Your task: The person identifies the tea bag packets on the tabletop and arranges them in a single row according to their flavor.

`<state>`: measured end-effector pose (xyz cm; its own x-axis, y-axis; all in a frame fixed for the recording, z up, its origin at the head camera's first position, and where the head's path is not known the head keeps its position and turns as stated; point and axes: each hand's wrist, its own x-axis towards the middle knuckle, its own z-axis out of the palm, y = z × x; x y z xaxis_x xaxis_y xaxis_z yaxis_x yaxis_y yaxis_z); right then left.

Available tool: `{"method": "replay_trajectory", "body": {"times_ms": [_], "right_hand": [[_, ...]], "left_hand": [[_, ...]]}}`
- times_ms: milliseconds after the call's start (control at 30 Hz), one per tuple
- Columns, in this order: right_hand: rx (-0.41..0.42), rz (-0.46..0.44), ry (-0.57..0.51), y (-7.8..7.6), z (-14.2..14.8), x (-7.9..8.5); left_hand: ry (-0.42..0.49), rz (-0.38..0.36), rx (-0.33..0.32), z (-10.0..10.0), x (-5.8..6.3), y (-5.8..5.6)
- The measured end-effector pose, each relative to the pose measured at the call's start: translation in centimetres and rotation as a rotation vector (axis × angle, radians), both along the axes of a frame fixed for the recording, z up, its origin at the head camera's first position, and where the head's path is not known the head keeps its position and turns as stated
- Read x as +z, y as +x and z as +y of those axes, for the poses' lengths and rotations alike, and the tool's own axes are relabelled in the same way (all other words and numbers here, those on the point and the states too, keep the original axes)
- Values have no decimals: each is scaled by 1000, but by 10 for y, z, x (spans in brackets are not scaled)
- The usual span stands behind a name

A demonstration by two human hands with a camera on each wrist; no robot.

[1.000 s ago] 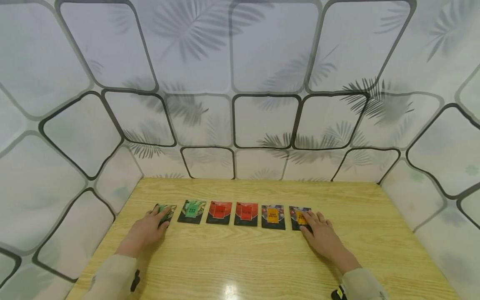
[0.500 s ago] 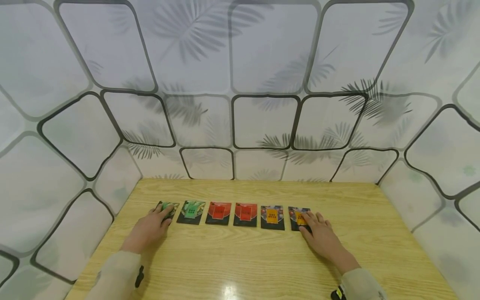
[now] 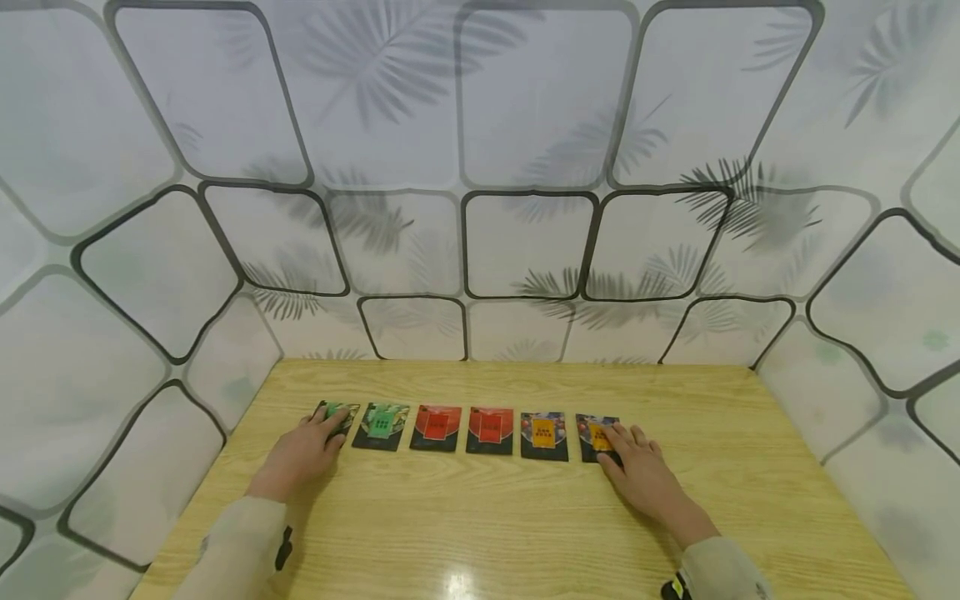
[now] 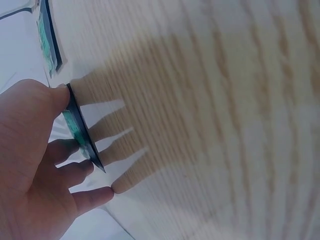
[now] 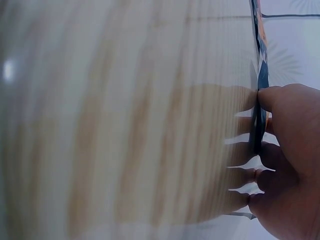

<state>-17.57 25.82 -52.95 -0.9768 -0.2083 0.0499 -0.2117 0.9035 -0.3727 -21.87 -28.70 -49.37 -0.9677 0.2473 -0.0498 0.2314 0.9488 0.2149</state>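
Observation:
Six-odd flat packets aside, my left hand point(image 3: 300, 454) rests on the leftmost green-and-black packet point(image 3: 351, 419), its fingers extended over the top and its thumb at the near right edge. In the left wrist view that packet point(image 4: 75, 122) lies under spread fingertips. A second green packet point(image 3: 382, 423) lies just to its right. My right hand point(image 3: 645, 475) rests with extended fingers on the rightmost orange-labelled packet point(image 3: 587, 443), partly covering it. The right wrist view shows this packet point(image 5: 258, 130) edge-on, thumb at its edge. Another orange-labelled packet point(image 3: 545, 435) lies to its left.
Two red-and-black packets, the left one point(image 3: 435, 427) and the right one point(image 3: 491, 430), lie mid-row between the hands. The wood-grain table point(image 3: 465, 508) meets a patterned wall covering point(image 3: 525, 242) at the back and on both sides.
My left hand has slid the leftmost green packet slightly right and away from me, nearer the second green one. The right hand stays on its packet.

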Motion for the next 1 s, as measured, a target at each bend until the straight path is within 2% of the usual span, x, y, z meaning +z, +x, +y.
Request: {"method": "replay_trajectory", "body": {"times_ms": [733,833,1000], "right_hand": [[6,-41,-2,-5,0,-2],[6,-49,-2,-3,0,1],[-2,-27,-8,-1,1,8]], "left_hand": [[23,-29,26,-3,-3,0],[15,3,24,-1,-1,0],[-18,109,28,9,6,-6]]}}
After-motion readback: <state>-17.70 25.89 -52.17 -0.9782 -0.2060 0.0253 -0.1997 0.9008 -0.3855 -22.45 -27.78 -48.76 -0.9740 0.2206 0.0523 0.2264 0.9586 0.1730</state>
